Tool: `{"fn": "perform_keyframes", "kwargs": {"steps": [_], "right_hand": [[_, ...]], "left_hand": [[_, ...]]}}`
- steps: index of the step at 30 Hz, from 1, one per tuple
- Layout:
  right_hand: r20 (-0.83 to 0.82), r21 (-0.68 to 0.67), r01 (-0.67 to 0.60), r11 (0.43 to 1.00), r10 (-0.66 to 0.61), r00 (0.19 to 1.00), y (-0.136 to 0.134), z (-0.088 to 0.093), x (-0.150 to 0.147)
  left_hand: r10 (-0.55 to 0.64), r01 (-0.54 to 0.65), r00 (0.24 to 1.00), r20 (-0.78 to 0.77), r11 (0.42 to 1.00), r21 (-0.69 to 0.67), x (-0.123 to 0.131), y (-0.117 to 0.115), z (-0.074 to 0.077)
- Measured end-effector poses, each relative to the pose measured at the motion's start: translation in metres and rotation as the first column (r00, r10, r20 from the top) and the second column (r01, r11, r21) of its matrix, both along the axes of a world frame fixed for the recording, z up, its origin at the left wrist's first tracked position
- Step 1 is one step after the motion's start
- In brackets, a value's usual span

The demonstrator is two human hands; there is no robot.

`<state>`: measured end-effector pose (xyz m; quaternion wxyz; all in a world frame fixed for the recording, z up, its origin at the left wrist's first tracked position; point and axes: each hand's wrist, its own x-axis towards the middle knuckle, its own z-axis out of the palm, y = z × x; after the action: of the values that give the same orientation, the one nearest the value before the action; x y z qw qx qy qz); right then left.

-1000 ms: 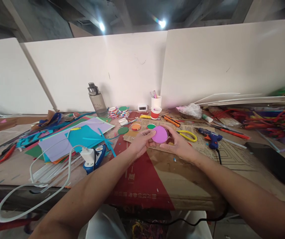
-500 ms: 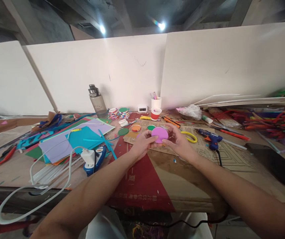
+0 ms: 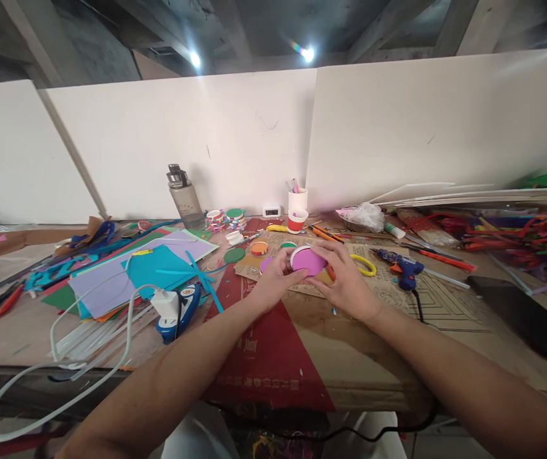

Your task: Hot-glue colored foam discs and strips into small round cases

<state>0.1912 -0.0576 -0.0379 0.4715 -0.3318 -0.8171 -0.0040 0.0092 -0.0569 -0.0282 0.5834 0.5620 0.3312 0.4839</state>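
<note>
So our left hand (image 3: 276, 282) and right hand (image 3: 349, 285) are both gripping a purple disc (image 3: 308, 262) with a white rim, one on each side, above the middle of the tabletop (image 3: 3, 341). Just past it on the far side there's a green disc (image 3: 288, 245), with an orange disc (image 3: 259, 248) left of that. Glue gun (image 3: 406, 270) lies off to the right, blue paper (image 3: 152, 268) to the left.

The fingers (image 3: 294, 278) and forearms (image 3: 173, 371) are bare; the legwear (image 3: 197, 433) is white.
</note>
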Motion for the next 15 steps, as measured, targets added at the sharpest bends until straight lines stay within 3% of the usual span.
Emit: {"fn": "perform_keyframes", "kwargs": {"steps": [3,9,15], "right_hand": [[-0.001,-0.025,-0.023,0.999,0.023,1.000,0.0000,0.0021,0.0001],[-0.083,-0.169,-0.040,0.985,0.027,0.996,0.0019,0.0049,0.0001],[-0.066,-0.163,-0.081,0.983,0.071,0.995,0.0040,0.0036,0.0010]], "left_hand": [[-0.039,0.041,0.997,0.065,0.999,-0.032,0.0002,0.0005,-0.0009],[-0.071,0.149,0.937,0.343,0.967,-0.207,0.0003,0.0036,-0.0011],[-0.076,0.165,0.934,0.349,0.958,-0.233,0.0004,0.0025,-0.0005]]}}
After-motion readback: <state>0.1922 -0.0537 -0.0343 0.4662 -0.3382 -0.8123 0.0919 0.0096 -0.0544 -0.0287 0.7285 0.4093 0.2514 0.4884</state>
